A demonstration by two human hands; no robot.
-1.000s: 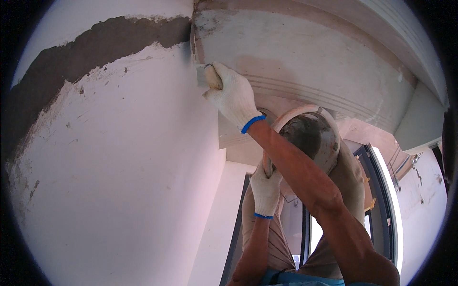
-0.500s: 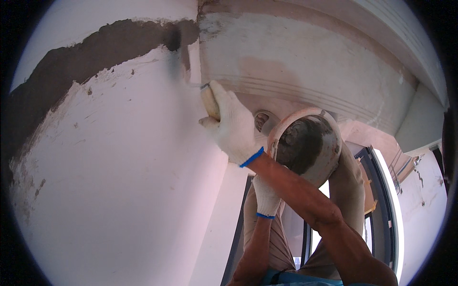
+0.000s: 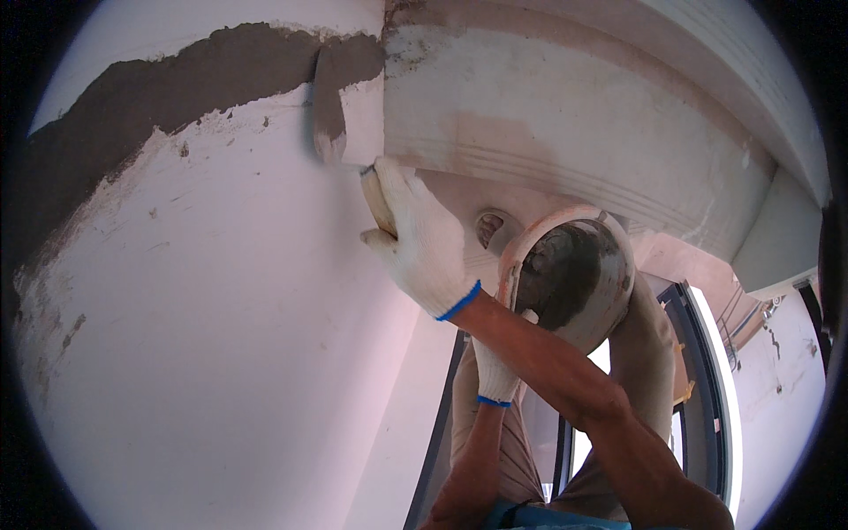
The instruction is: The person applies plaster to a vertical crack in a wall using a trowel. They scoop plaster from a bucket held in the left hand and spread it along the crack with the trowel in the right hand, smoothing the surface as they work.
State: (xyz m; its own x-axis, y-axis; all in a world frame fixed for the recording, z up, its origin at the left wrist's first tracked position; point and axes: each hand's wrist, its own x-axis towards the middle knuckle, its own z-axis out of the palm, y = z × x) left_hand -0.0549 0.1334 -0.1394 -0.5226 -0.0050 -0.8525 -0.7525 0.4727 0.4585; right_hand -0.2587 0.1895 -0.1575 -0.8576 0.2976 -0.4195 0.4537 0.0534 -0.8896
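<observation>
My right hand, in a white knit glove with a blue cuff, is closed around the wooden handle of a trowel. The trowel's blade is smeared with grey mortar and lies at the white wall, over the end of a dark mortar band near the corner. Below my crossing right forearm, my gloved left hand grips the near left rim of a bucket; its fingers are partly hidden. The tilted bucket holds wet grey mortar.
A concrete beam with long grooves meets the wall at the corner. Just left of the bucket is a round pipe opening. A dark-framed window or door stands at the lower right. My legs are below the bucket.
My right hand has moved the trowel left along the wall, away from the corner, and its mortar-smeared blade face now shows more clearly. My left hand stays on the bucket. The view has shifted slightly.
</observation>
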